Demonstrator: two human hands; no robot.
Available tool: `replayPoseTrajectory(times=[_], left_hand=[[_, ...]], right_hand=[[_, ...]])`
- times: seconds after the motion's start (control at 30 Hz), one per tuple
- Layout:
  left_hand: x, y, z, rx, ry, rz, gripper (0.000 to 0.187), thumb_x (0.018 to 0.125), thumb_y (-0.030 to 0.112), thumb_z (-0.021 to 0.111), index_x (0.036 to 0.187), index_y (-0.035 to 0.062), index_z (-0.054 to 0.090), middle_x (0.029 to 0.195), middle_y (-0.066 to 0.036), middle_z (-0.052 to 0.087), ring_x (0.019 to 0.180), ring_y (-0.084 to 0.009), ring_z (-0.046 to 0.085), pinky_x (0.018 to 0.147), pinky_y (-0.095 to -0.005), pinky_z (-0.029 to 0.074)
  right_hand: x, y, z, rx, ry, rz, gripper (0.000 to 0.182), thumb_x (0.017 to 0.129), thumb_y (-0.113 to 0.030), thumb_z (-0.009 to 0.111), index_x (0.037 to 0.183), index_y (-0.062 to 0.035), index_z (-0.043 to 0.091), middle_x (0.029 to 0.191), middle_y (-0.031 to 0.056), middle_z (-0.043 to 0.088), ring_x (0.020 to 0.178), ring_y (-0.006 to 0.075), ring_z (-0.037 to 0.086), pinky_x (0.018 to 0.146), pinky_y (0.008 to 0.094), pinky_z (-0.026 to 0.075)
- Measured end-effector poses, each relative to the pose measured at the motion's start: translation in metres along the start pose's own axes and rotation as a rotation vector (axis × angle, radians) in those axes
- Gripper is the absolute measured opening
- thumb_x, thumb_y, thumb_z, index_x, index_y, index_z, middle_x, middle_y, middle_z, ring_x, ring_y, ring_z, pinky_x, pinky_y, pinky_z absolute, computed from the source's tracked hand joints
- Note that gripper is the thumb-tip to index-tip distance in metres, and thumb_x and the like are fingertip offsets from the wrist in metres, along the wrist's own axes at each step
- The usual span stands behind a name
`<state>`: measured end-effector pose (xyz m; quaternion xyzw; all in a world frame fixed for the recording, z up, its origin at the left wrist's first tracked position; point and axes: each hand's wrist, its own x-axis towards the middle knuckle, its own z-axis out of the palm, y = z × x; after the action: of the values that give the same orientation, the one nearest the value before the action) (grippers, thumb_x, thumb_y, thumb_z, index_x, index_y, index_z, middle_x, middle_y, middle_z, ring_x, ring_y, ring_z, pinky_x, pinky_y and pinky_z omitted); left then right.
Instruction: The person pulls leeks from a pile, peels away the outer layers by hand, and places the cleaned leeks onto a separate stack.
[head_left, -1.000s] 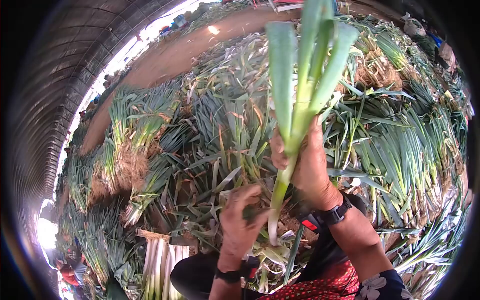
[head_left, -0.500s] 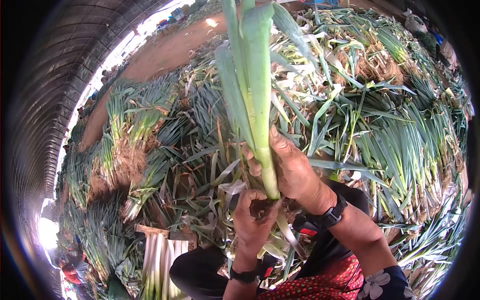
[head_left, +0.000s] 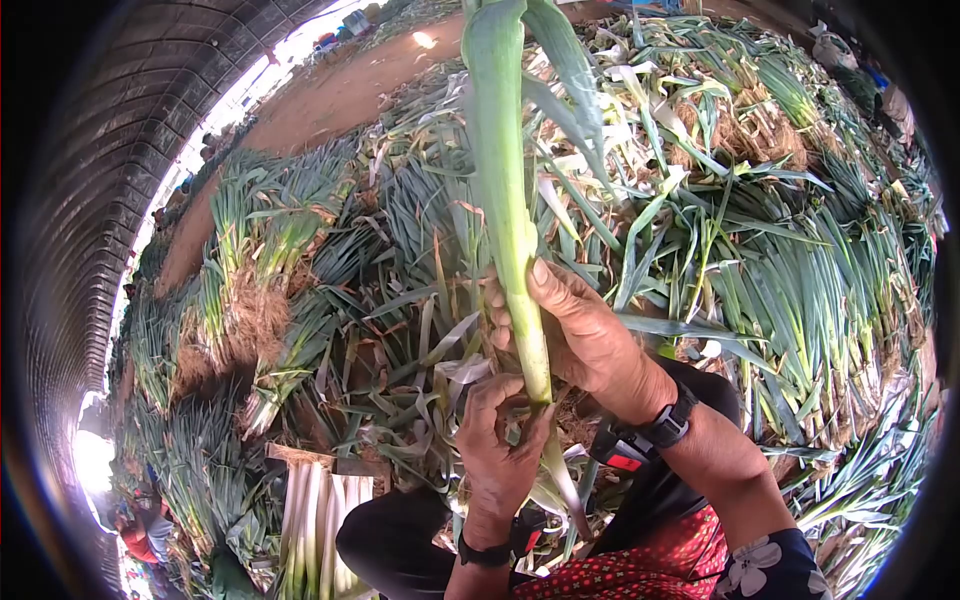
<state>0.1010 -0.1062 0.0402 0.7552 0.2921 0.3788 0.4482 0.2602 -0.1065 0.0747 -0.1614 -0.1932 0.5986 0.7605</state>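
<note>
A long green leek (head_left: 512, 200) stands almost upright in front of me, its leaves reaching the top edge of the view. My right hand (head_left: 585, 335) is wrapped round its pale stalk, thumb in front and fingers behind. Just below, my left hand (head_left: 497, 440) pinches at the stalk's lower end with thumb and fingers. A pale peeled strip (head_left: 565, 487) hangs down from that end between my knees. The root end is partly hidden by my left fingers.
Trimmed white stalks (head_left: 318, 520) lie by a wooden board (head_left: 300, 456) at lower left. Bundled leeks with roots (head_left: 245, 310) are on the left, more leeks (head_left: 815, 320) on the right, loose leaves (head_left: 400, 350) between. A person (head_left: 145, 530) is at far lower left.
The leek's top has swung left and its leaves have turned. A hanging strip shows more below the stalk. Both hands keep their hold, with my left hand shifted slightly left.
</note>
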Motion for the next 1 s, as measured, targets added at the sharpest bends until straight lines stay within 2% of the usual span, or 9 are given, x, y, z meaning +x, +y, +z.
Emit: replayPoseTrajectory(times=[0.13, 0.33, 0.4, 0.43, 0.5, 0.6, 0.83, 0.9, 1.0], left_hand=[[0.0, -0.005, -0.004, 0.059, 0.003, 0.17, 0.042, 0.074, -0.011, 0.073, 0.11, 0.0009, 0.054, 0.107, -0.008, 0.056, 0.089, -0.0143, 0.065, 0.073, -0.0241, 0.054], [0.005, -0.025, -0.011, -0.29, -0.211, -0.074, 0.031, 0.075, -0.009, 0.073, 0.098, 0.0027, 0.056, 0.092, -0.004, 0.059, 0.083, -0.012, 0.062, 0.074, -0.0239, 0.051], [0.003, -0.031, -0.007, -0.744, -0.247, -0.308, 0.027, 0.075, -0.009, 0.073, 0.093, 0.0047, 0.058, 0.092, -0.003, 0.061, 0.084, -0.0118, 0.061, 0.076, -0.0255, 0.051], [0.002, -0.031, -0.006, -0.745, -0.248, -0.309, 0.027, 0.075, -0.009, 0.073, 0.093, 0.0047, 0.058, 0.092, -0.003, 0.061, 0.084, -0.0118, 0.061, 0.076, -0.0255, 0.051], [0.002, -0.029, -0.006, -1.015, -0.286, -0.36, 0.026, 0.075, -0.011, 0.071, 0.091, 0.0051, 0.058, 0.095, -0.004, 0.063, 0.086, -0.0121, 0.061, 0.077, -0.027, 0.051], [0.001, -0.031, -0.009, -1.064, -0.33, -0.374, 0.021, 0.076, -0.011, 0.069, 0.087, 0.0041, 0.058, 0.096, -0.005, 0.064, 0.088, -0.0133, 0.061, 0.077, -0.0289, 0.051], [-0.004, -0.029, -0.017, -0.71, -0.263, -0.098, 0.027, 0.072, -0.015, 0.071, 0.085, 0.0032, 0.057, 0.091, -0.008, 0.063, 0.088, -0.0165, 0.061, 0.075, -0.0276, 0.049], [-0.009, -0.023, -0.018, -0.393, -0.152, 0.001, 0.031, 0.07, -0.018, 0.071, 0.087, 0.0037, 0.057, 0.089, -0.008, 0.061, 0.085, -0.0165, 0.059, 0.072, -0.026, 0.048], [-0.017, -0.041, -0.028, -0.368, -0.035, -0.029, 0.029, 0.073, -0.016, 0.069, 0.089, 0.0051, 0.056, 0.088, -0.007, 0.061, 0.079, -0.0117, 0.056, 0.068, -0.0228, 0.046]], right_hand=[[-0.001, -0.001, 0.0, 0.036, 0.042, 0.004, 0.036, 0.09, -0.034, 0.067, 0.107, -0.0038, 0.057, 0.09, 0.0045, 0.058, 0.081, 0.0145, 0.058, 0.069, 0.0298, 0.054], [0.002, 0.004, -0.005, 0.06, 0.008, -0.021, 0.031, 0.088, -0.027, 0.071, 0.104, -0.0056, 0.054, 0.087, 0.0032, 0.058, 0.078, 0.0137, 0.059, 0.068, 0.0296, 0.055], [0.002, 0.006, -0.005, 0.029, 0.003, 0.004, 0.029, 0.087, -0.024, 0.072, 0.103, -0.0071, 0.054, 0.087, 0.0026, 0.059, 0.074, 0.0132, 0.061, 0.065, 0.0286, 0.056], [0.002, 0.008, -0.004, 0.029, 0.005, 0.003, 0.029, 0.087, -0.024, 0.072, 0.103, -0.0071, 0.054, 0.087, 0.0026, 0.059, 0.074, 0.0132, 0.061, 0.065, 0.0286, 0.056], [0.003, 0.01, -0.001, 0.04, -0.022, 0.006, 0.029, 0.086, -0.021, 0.073, 0.104, -0.0082, 0.054, 0.087, 0.0032, 0.06, 0.073, 0.0131, 0.062, 0.062, 0.0286, 0.057], [0.002, 0.009, 0.0, 0.088, -0.02, 0.054, 0.03, 0.085, -0.019, 0.074, 0.106, -0.0084, 0.055, 0.088, 0.005, 0.062, 0.074, 0.0149, 0.064, 0.061, 0.0303, 0.058], [-0.006, -0.009, 0.008, 0.022, 0.027, 0.106, 0.031, 0.088, -0.023, 0.071, 0.109, -0.0104, 0.053, 0.087, 0.0087, 0.066, 0.071, 0.0195, 0.067, 0.062, 0.0342, 0.058], [-0.003, -0.006, 0.003, 0.023, 0.005, 0.087, 0.031, 0.088, -0.024, 0.071, 0.11, -0.0111, 0.053, 0.086, 0.0082, 0.066, 0.071, 0.0193, 0.067, 0.062, 0.0345, 0.058], [-0.001, -0.009, -0.003, 0.011, -0.004, 0.039, 0.032, 0.088, -0.024, 0.071, 0.11, -0.0123, 0.052, 0.084, 0.0071, 0.065, 0.07, 0.0187, 0.066, 0.061, 0.0345, 0.057]])
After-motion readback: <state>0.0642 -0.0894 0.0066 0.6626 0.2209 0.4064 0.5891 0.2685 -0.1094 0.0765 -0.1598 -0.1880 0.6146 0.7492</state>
